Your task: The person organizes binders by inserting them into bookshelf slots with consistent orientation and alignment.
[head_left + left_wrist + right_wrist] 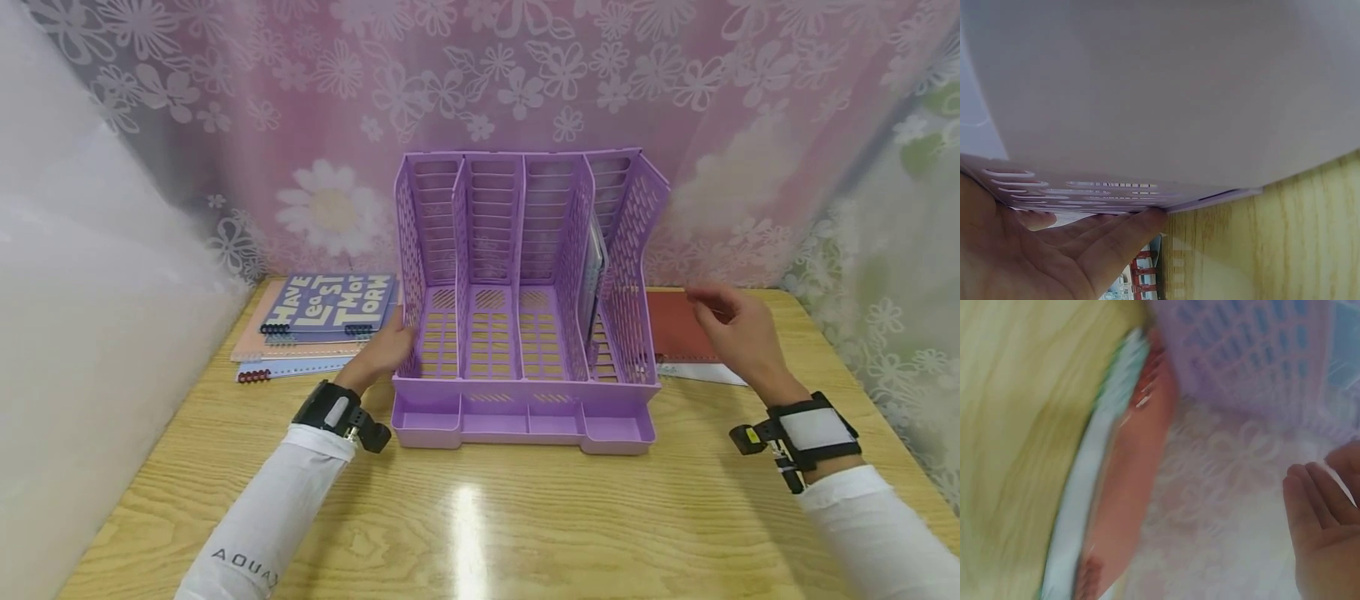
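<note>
A purple desk file organizer (491,386) stands upright on the table, split into several upright slots with small trays along its front. In its rightmost slot a thin spiral notebook (591,279) leans against the divider. My left hand (385,348) rests against the organizer's left outer side; in the left wrist view its fingers (1116,244) lie nearly straight along the slotted wall. To the right of the organizer my right hand (738,333) is raised over a red spiral notebook (675,325), its fingers loosely bent and holding nothing.
At the left lies a stack of spiral notebooks, topped by a blue one with large lettering (330,302). A white notebook (705,372) sits under the red one. A floral curtain (480,75) hangs behind the wooden table (375,517).
</note>
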{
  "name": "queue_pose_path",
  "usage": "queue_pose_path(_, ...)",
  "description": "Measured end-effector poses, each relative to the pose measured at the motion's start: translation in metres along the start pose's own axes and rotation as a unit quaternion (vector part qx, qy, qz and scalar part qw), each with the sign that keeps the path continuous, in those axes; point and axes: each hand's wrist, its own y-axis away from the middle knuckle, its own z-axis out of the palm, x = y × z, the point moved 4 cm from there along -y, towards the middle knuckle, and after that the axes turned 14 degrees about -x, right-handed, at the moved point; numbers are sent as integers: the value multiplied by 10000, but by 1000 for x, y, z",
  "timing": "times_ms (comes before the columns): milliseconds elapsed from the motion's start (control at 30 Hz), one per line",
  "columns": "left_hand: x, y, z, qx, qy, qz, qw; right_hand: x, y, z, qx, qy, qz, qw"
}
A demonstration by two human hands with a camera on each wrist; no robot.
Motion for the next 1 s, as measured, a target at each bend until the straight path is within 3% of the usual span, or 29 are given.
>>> queue_pose_path(100, 1, -1, 0, -23, 48, 56, 10000, 17, 3, 0, -730, 199, 275, 9968)
queue_pose_path(200, 0, -3, 0, -44, 89, 78, 9999, 34, 4, 2, -1461, 435, 508, 9870)
queue_pose_path(333, 0, -3, 0, -78, 66, 64, 9999, 55, 2, 9, -2050, 580, 517, 9757)
queue_pose_path(600, -1, -1, 0, -65, 141, 192, 9997, 80, -8, 21, -2579, 633, 181, 9639)
queue_pose_path(800, -1, 1, -1, -98, 168, 225, 9996, 98, -12, 28, -2772, 1080, 7, 9547)
queue_pose_path(1000, -1, 1, 0, -43, -15, 61, 10000, 109, -9, 27, -2896, 1245, 126, 9489)
